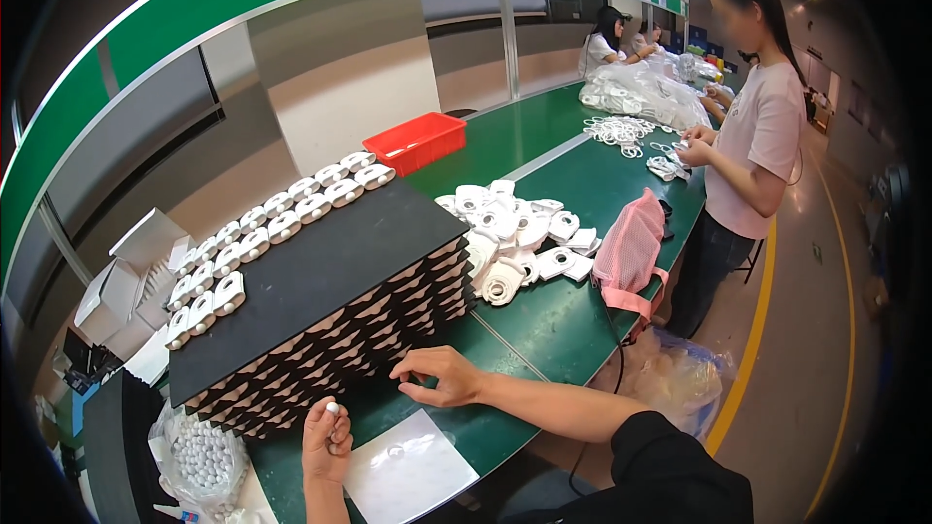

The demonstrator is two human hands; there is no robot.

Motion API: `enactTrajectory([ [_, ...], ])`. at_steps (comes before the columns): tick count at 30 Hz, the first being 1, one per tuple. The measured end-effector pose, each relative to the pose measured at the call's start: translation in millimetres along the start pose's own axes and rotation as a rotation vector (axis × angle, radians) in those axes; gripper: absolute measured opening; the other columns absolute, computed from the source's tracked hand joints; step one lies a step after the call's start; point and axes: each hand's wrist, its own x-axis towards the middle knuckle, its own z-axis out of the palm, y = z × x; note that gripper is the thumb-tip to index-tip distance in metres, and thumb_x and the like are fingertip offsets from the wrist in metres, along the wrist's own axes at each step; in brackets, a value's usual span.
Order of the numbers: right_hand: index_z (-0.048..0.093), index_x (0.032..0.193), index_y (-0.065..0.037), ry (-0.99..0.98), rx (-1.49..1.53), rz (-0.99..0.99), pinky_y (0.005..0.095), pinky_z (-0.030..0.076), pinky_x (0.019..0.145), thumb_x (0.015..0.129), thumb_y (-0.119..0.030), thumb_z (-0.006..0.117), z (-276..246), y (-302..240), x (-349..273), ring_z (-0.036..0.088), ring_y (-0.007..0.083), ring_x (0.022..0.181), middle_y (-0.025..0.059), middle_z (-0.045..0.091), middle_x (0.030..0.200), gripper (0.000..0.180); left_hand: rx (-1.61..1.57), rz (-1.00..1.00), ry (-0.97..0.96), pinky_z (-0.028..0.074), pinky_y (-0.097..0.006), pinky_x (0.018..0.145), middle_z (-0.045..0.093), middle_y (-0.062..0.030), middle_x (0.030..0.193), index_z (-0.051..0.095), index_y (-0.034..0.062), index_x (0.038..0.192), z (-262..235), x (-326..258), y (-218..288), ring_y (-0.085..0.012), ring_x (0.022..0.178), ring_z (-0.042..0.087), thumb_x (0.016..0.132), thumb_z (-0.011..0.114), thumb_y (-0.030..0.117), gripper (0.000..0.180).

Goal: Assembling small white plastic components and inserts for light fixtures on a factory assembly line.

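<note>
My left hand (326,442) is closed around small white balls; one white ball (332,408) shows at the fingertips, and others are partly hidden in the palm. Just right of it, my right hand (437,376) hovers with thumb and fingers apart, and nothing shows between them. Below both hands lies a white sheet (408,475) with a small clear round piece (396,451) on it. In front of my hands stands a tall stack of black boards (320,272) with pale parts layered between them. Rows of white oval-holed parts (254,245) sit along its far left side.
A bag of white balls (204,456) is at lower left, near an open white box (131,281). Right of the stack are a pile of white parts (515,233) and a pink mesh bag (629,247). A red bin (415,143) stands behind. A co-worker (752,126) stands at right.
</note>
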Motion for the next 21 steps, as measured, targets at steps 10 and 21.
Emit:
enactTrajectory([
  [10, 0.058, 0.085, -0.006, 0.008, 0.023, 0.010, 0.0261, 0.042, 0.049, 0.074, -0.009, 0.062, -3.9, 2.2, -4.0, 0.050, 0.0155, 0.053, 0.0029, 0.056, 0.067, 0.013, -0.025, -0.016, 0.034, 0.027, -0.014, 0.036, 0.061, -0.0071, 0.092, 0.053, 0.0127, 0.099, -0.3, -0.7, -5.5, -0.0056, 0.049, 0.039, 0.077, 0.059, 0.004, 0.024],
  [21, 0.062, 0.075, -0.005, -0.015, -0.027, -0.015, 0.0241, 0.042, 0.047, 0.072, -0.006, 0.062, 1.8, 1.8, 3.9, 0.054, 0.0140, 0.052, 0.0042, 0.060, 0.068, 0.003, -0.067, -0.020, -0.054, 0.026, -0.014, 0.038, 0.061, -0.0102, 0.091, 0.052, 0.0117, 0.093, -5.8, -0.7, 3.3, -0.0048, 0.051, 0.037, 0.081, 0.056, 0.006, 0.014],
])
